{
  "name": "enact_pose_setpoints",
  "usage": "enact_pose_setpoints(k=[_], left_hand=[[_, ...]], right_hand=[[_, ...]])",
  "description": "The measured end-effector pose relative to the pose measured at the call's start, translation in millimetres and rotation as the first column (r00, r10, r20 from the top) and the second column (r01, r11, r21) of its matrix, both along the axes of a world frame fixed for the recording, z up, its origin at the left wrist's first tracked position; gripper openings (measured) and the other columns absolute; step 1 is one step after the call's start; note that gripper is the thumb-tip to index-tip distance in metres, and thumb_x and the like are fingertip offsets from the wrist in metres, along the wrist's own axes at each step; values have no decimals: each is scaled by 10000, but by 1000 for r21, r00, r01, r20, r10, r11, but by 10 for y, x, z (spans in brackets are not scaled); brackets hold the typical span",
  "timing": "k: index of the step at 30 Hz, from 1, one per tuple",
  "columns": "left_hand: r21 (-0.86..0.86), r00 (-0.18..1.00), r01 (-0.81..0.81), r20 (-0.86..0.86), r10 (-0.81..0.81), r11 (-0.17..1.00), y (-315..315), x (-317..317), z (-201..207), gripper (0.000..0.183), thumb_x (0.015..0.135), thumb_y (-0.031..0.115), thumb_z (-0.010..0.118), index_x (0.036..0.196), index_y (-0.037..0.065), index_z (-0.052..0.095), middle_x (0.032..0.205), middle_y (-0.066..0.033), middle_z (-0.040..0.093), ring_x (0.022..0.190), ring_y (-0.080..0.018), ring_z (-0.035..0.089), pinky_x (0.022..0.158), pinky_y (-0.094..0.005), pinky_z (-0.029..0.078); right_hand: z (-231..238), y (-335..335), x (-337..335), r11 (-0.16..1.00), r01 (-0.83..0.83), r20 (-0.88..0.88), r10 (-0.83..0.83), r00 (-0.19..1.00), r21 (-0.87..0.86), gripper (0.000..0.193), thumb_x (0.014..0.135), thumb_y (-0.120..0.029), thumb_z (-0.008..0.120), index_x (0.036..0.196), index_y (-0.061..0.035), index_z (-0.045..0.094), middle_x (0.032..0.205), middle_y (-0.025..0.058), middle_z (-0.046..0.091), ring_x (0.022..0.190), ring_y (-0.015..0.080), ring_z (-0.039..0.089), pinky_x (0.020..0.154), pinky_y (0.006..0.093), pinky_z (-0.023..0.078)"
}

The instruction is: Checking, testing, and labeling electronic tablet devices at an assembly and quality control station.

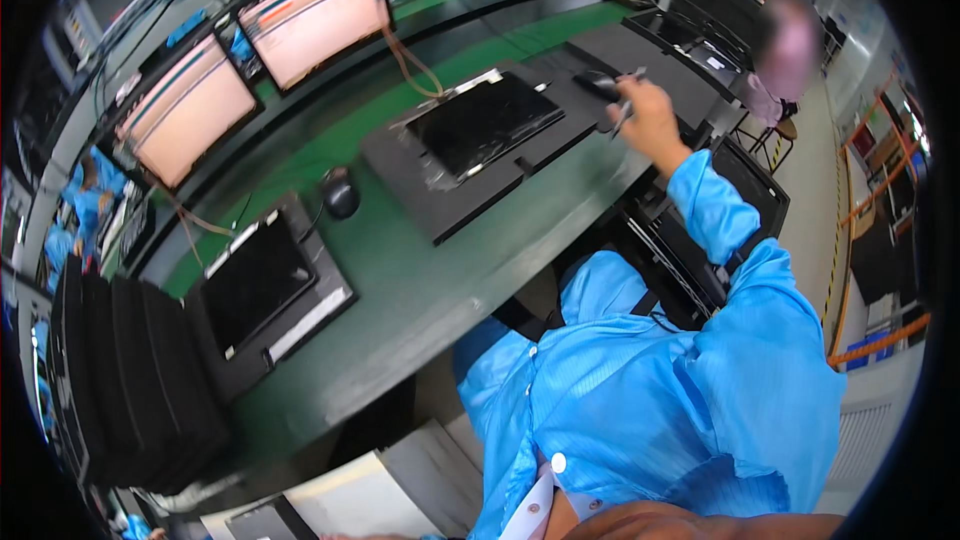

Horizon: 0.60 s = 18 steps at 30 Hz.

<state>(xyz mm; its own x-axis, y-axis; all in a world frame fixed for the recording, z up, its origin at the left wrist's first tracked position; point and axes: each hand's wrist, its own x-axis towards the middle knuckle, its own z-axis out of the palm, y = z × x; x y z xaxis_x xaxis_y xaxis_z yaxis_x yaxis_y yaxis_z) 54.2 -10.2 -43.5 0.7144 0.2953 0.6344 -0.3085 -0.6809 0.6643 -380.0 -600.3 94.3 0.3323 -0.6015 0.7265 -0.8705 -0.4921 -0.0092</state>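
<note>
As the right hand [652, 122] reaches over the right end of the green bench [545, 215], its fingers are bent around a thin, silvery, pen-like tool [619, 123], grasping it so that one end sticks out above the fingers and the other below. A black mouse [597, 85] lies just beside the fingertips; whether they touch it I cannot tell. Beneath and past the hand, a dark board [650, 58] covers part of the bench's right end. I cannot see the left hand, so its grip I cannot tell.

Left of the right hand, a black display panel [487, 122] lies flat on a dark grey pad [400, 175], around the middle of the bench's length. Wrinkled clear film [440, 176] shows at the panel's near left corner, and a pinkish cable [411, 55] runs to its far edge.

Towards the bench's left end, a second display panel [258, 285] rests on another dark pad [338, 290], with a white strip [308, 325] along that pad's near edge. Another black mouse [341, 192] sits between the two pads. A stack of dark slabs [135, 375] stands at the left end, and two lit monitors [315, 20] line the far edge.
</note>
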Motion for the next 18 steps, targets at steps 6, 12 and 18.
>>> enact_pose_setpoints(k=[6, 12, 18], left_hand=[[-359, 579, 749, -56, -814, 557, -1815, -278, 375, 200, 1048, 64, 525, 1194, -37, 616, 1213, -127, 644, 1133, -209, 604, 1031, -333, 472], [-386, 294, 886, 37, -955, 258, -2491, -676, 461, 174, 1011, -10, 532, 1165, -40, 609, 1211, -134, 609, 1152, -255, 614, 1015, -371, 496], [-307, 53, 949, -67, -996, 71, -2954, -1069, 638, 140, 918, -10, 655, 1056, -8, 680, 1094, -141, 681, 1028, -255, 654, 961, -366, 501]], right_hand=[[-963, -766, -2051, 835, 352, -19, -380, 925, 424, 761, 898, -584, 673, 1423, -69, 475, 1459, 255, 496, 1389, 438, 438, 1104, 526, 422], [-656, 421, -1690, 897, 386, -255, -330, 909, 217, 637, 810, -383, 794, 1290, -31, 569, 1289, 210, 625, 1146, 363, 601, 859, 478, 534], [-312, 892, -1744, 912, 411, 253, -393, 884, -19, 295, 922, -95, 724, 1201, -7, 684, 1098, 188, 723, 979, 347, 715, 865, 403, 564]])
